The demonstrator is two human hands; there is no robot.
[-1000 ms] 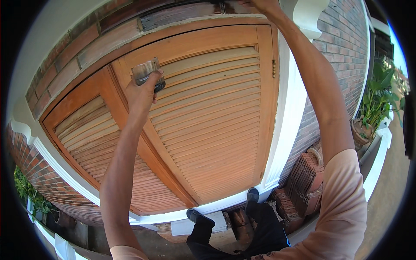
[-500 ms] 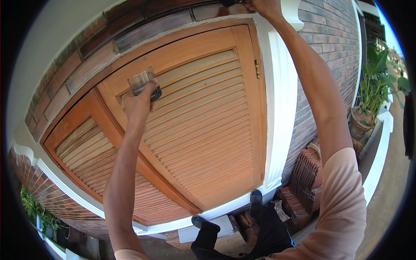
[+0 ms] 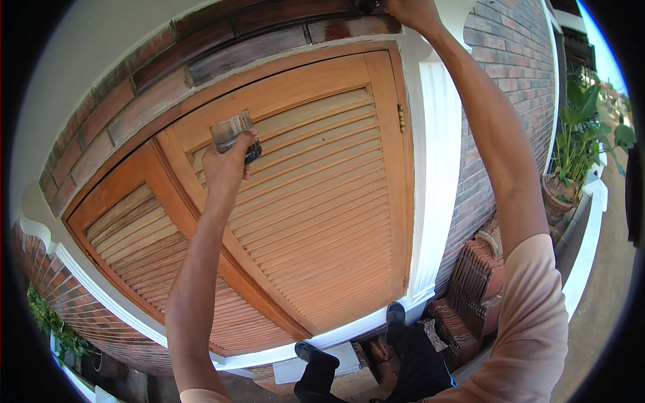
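My left hand [image 3: 227,161] is closed around a clear plastic cup [image 3: 232,129] with dark liquid in its lower part. It holds the cup tilted in front of the louvered wooden shutter [image 3: 316,195]. At the upper edge, my right hand [image 3: 411,12] is closed on a dark, brush-like object [image 3: 365,6], mostly cut off by the picture's edge. That object is close to the row of bricks [image 3: 259,48] above the shutter. Several of these bricks look dark and glossy; those farther left are paler and dull.
My shoes [image 3: 316,354] rest near the white sill [image 3: 269,349]. Stacked clay roof tiles [image 3: 474,282] stand at the lower right, beside the brick wall [image 3: 507,60]. A potted plant [image 3: 561,195] is at the far right, near a white railing [image 3: 588,228]. White moulding [image 3: 440,168] frames the shutter.
My left hand and the cup have shifted slightly right and down in the picture. The view has tilted up a little, so more of the glossy bricks and my right hand show.
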